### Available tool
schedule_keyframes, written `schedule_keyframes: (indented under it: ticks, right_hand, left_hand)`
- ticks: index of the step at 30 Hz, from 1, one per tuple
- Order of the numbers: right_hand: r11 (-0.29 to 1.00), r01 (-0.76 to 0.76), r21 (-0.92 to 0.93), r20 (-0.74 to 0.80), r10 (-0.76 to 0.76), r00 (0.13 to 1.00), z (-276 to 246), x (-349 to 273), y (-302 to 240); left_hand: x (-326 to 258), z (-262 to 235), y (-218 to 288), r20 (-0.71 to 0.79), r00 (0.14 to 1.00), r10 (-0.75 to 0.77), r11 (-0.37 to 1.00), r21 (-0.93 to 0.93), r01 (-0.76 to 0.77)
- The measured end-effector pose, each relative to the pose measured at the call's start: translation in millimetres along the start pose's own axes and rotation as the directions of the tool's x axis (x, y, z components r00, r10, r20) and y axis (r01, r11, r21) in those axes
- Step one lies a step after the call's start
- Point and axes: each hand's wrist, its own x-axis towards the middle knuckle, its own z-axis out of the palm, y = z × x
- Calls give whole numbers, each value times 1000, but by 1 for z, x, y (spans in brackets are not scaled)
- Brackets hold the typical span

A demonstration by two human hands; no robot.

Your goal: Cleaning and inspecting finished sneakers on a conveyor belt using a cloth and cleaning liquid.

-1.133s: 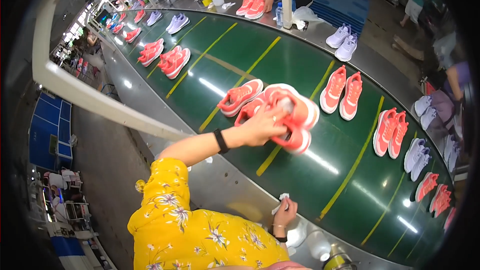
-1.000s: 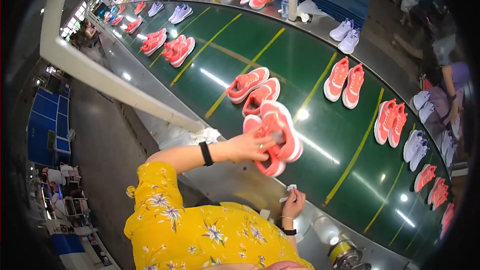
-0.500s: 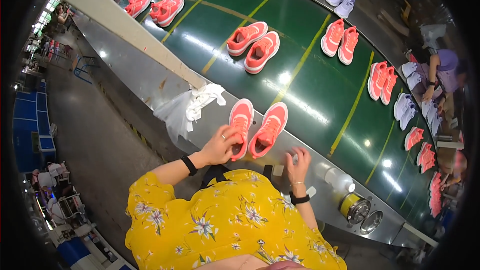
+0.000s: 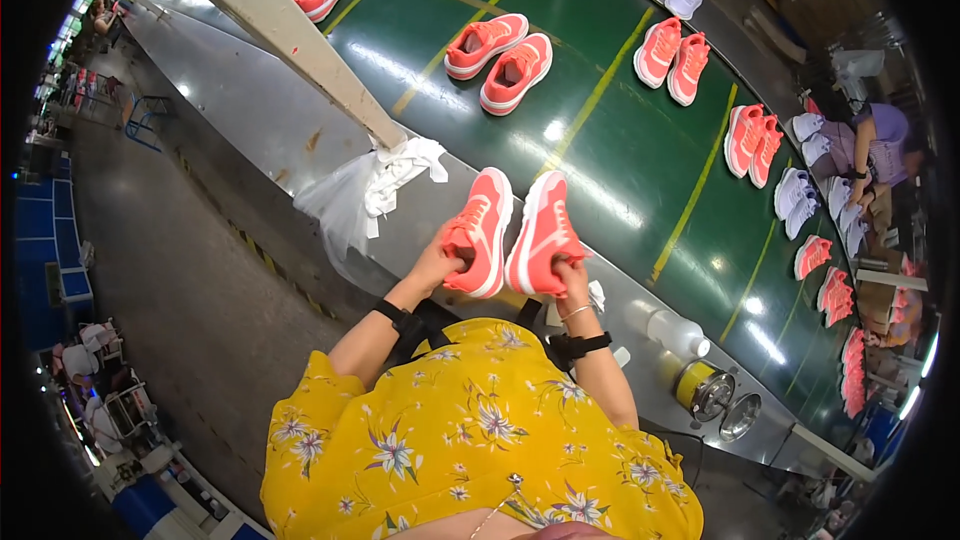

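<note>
My left hand (image 4: 436,264) grips a coral sneaker (image 4: 489,212) at its heel opening, with fingers inside the collar. A matching coral sneaker (image 4: 545,225) is held by its heel in my right hand (image 4: 574,280). Both shoes have white soles, and their toes point away from me. They tilt outward, so the white sole edges face each other across a narrow gap. The pair is over the metal edge (image 4: 612,285) of a green conveyor belt (image 4: 600,175); whether the soles touch the metal cannot be told.
More coral sneakers (image 4: 515,75) stand in pairs on the belt. A beige post (image 4: 300,40) rises at left, with white cloth and clear plastic (image 4: 385,180) at its foot. Right of me are a clear bottle (image 4: 678,333) and a yellow-banded metal can (image 4: 703,388). A co-worker (image 4: 880,155) handles shoes opposite.
My right hand has come from beside the shoes to take the right sneaker by its heel. The left hand's grip has shifted into its shoe. Both sneakers have turned onto their outer sides.
</note>
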Motion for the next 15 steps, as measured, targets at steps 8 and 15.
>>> schedule_keyframes:
  ticks: [8,15]
  right_hand:
    - [882,-185,433,359,19,933,21,-42,-50]
    - [854,-190,484,455,-60,889,18,-51,-49]
  left_hand:
    - [-19,8,29,353,915,-196,681,-623,386]
    - [-36,36,69,358,926,-121,709,-621,332]
